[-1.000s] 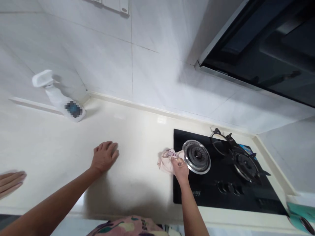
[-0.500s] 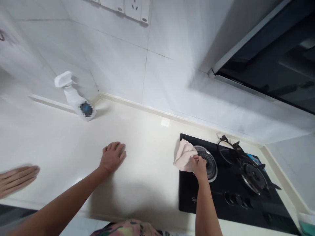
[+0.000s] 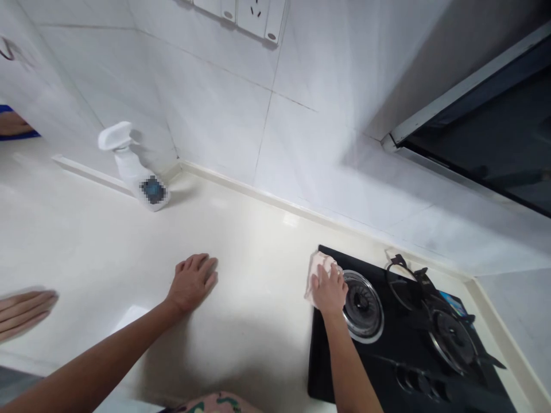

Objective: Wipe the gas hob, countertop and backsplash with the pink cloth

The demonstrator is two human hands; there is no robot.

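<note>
My right hand (image 3: 329, 288) lies on top of a pale pink cloth (image 3: 319, 265), its fingers bent and pressing down on it. The cloth is bunched at the left edge of a black gas stove (image 3: 321, 355), beside the round left burner (image 3: 362, 307), and my palm covers part of it. To the left, my left hand (image 3: 192, 282) rests on the cream countertop (image 3: 253, 252), holding nothing, with its fingers slightly curled and apart.
A white spray bottle (image 3: 133, 172) stands at the back left near the wall. Another person's hand (image 3: 26, 312) lies flat at the far left. Black pan supports (image 3: 424, 292) sit over the right burner. A dark range hood (image 3: 486, 137) overhangs the right side.
My right hand has gone from pinching the cloth's edge to pressing on top of it, slightly leftward. The cloth is more bunched under it. My left hand remains on the counter.
</note>
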